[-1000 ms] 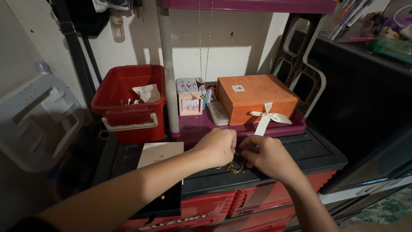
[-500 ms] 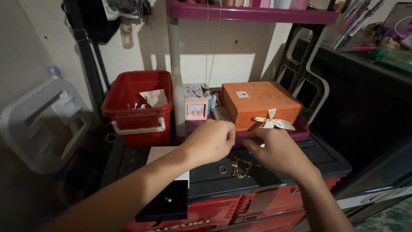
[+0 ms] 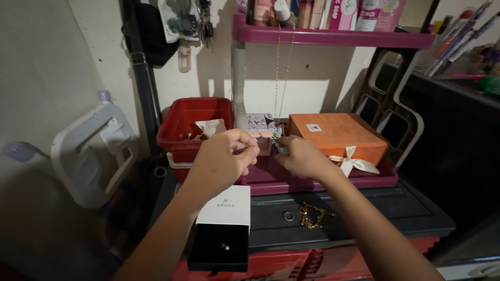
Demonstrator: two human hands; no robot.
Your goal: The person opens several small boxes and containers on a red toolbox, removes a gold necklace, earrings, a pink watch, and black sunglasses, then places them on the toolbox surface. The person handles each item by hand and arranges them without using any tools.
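Head view, orange box (image 3: 333,136) beside right hand (image 3: 301,156), red bin (image 3: 194,125)

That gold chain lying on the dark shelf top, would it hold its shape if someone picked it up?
Probably not. The gold chain lies in a loose, crumpled heap on the dark shelf top, so it would likely go limp and dangle from wherever it is pinched. Its fine links suggest that it is light and may tangle. The small ring beside it looks rigid and might roll if nudged.

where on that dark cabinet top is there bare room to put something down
Bare patch: the dark cabinet top right of the gold chain, below the purple tray. Crowded: the left, with the open jewellery box and ring.
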